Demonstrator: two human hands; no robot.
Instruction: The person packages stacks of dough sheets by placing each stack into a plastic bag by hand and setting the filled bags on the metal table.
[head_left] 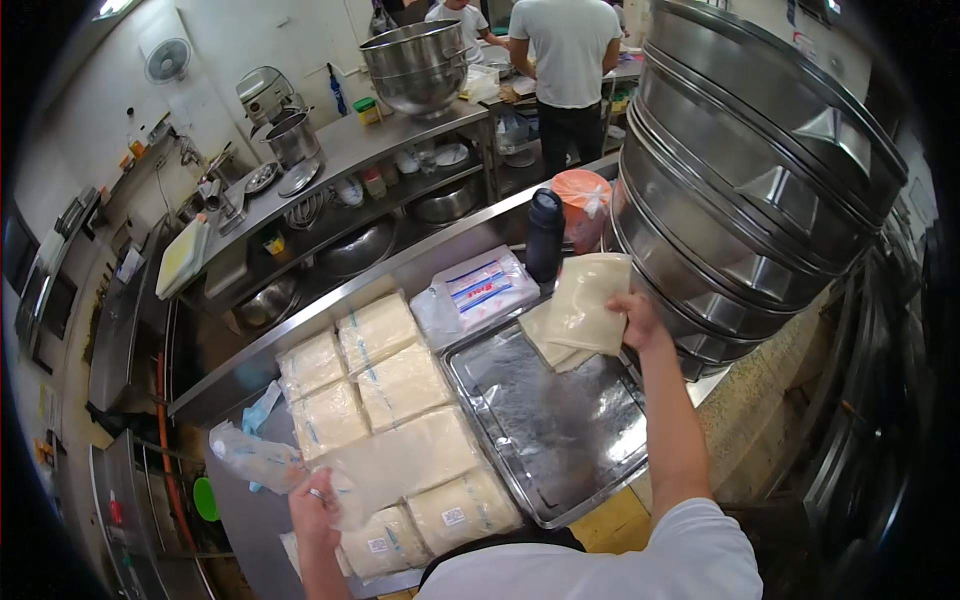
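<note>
My right hand (638, 322) grips a pale, glossy square packet of wrappers (592, 300) by its right edge, above the far end of a metal tray (545, 430). Another pale piece (548, 340) shows partly beneath that packet. My left hand (316, 510), low on the left, has its fingers closed on a thin clear plastic bag (348, 500). Under and beside this hand lie several plastic-wrapped pale packets (403, 385) in rows, some with printed labels. A crumpled clear bag (250, 455) rests just beyond my left hand.
Tall stacked metal steamers (740, 200) rise at the right. A dark bottle (545, 235), an orange-lidded tub (582, 205) and a printed plastic pack (490, 285) stand behind the tray. A steel counter (350, 145) carries a large bowl (413, 70). Two people work at the back.
</note>
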